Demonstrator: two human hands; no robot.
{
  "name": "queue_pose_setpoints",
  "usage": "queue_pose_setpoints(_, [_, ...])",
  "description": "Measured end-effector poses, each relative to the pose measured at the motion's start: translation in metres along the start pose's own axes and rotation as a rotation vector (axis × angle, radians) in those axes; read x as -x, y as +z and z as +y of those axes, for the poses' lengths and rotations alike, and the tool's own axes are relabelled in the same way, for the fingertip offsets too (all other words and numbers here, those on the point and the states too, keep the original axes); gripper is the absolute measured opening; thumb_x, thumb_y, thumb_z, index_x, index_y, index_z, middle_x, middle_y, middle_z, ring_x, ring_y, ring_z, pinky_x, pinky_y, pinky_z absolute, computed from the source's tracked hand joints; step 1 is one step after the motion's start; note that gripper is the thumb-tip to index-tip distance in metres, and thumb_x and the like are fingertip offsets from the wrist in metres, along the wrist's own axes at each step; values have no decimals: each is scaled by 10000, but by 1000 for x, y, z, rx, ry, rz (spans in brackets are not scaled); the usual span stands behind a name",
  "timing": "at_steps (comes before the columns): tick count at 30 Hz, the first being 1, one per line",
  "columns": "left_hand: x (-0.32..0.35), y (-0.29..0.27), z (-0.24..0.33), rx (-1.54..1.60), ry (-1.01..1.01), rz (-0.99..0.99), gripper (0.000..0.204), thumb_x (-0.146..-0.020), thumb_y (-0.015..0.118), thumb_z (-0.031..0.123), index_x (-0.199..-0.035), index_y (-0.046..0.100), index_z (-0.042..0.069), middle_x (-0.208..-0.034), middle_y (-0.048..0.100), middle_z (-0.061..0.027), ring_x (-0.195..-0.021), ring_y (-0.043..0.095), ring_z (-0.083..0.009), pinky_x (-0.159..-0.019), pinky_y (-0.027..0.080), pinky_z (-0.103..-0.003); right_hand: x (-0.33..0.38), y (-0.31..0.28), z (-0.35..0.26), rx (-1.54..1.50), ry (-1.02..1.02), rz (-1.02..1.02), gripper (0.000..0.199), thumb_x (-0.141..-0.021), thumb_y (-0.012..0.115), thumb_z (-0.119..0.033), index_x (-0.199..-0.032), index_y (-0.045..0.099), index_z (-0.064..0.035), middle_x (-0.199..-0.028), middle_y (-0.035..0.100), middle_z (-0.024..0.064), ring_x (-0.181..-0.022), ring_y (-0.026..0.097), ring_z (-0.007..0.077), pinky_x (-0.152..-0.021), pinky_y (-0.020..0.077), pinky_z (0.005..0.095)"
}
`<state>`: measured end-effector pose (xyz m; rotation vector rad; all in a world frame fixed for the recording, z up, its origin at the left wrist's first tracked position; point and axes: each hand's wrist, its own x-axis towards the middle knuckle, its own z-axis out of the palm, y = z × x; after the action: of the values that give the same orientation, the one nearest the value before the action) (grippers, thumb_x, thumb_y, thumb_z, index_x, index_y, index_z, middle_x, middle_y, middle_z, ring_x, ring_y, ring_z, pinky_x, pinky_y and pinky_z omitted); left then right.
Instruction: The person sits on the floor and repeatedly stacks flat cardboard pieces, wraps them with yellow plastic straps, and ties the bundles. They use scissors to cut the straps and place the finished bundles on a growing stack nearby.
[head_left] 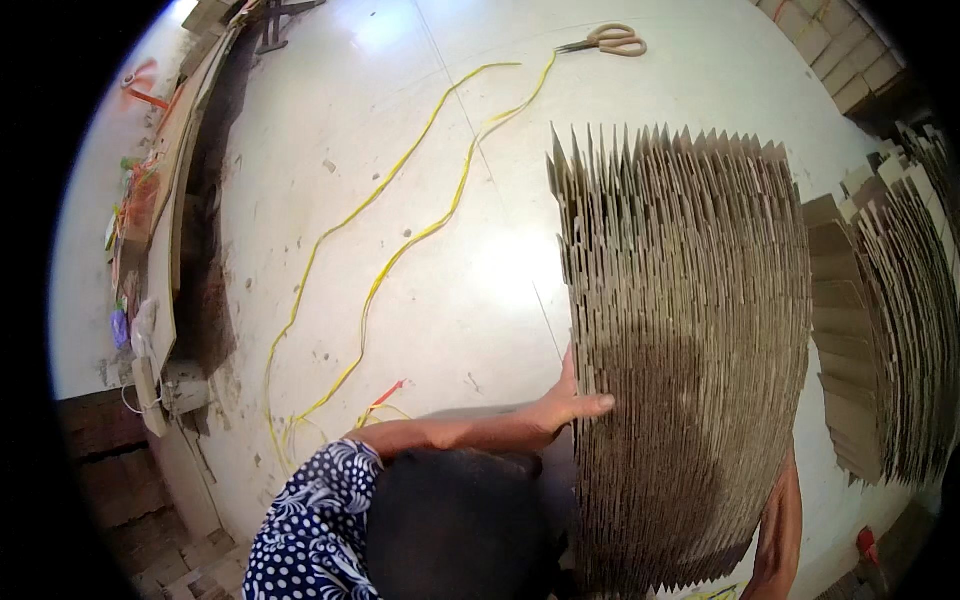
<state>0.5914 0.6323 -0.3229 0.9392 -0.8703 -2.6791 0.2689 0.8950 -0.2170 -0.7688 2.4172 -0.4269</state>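
Note:
A tall bundle of brown cardboard pieces (690, 280), packed edge to edge with pointed, jagged ends, fills the right middle of the view. My left hand (575, 400) grips its left side, the thumb on the near face and the fingers mostly hidden behind the edge. A dark blue sleeve with white dots and leaf shapes covers my left upper arm. Along the bundle's lower right side runs my right forearm (780, 530); the right hand's fingers are hidden by the cardboard. A dark rounded shape (455, 525) covers the lower middle.
Two yellow strands of strapping (400, 245) trail across the pale floor (330, 110). Scissors with pinkish handles (617, 40) lie at the far end. More stacked cardboard (890, 330) stands at the right. Boards (170, 230) and clutter line the left wall.

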Motion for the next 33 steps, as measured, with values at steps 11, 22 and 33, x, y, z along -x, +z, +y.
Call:
queue_pose_setpoints(11, [34,-27,80,323,108,-67,828,-773,651,542,-1377,358,58,-1310,477,-125,-1189,470,-264,-992,400,-459,-30,-39,-169,148,-351,165,496,-962,361,-410,-1221,551,-32,-1242,555,149,-1210,456,276,-1024,320,354])
queue_pose_setpoints(22, [39,-166,191,805,792,182,798,-851,465,645,-1385,355,62,-1347,445,-145,-1212,449,-298,-1015,387,-446,-104,77,-547,-4,-1379,282,499,-963,360,-402,-1259,534,-39,-1288,534,146,-1254,428,273,-1053,298,349])
queue_pose_setpoints(33, [6,-305,157,816,830,288,764,-893,346,655,-1405,341,87,-1349,438,-154,-1214,445,-305,-1012,382,-467,-114,229,-667,219,-1411,-73,586,-941,336,-460,-1351,452,-58,-1418,406,144,-1348,298,315,-1116,203,380])
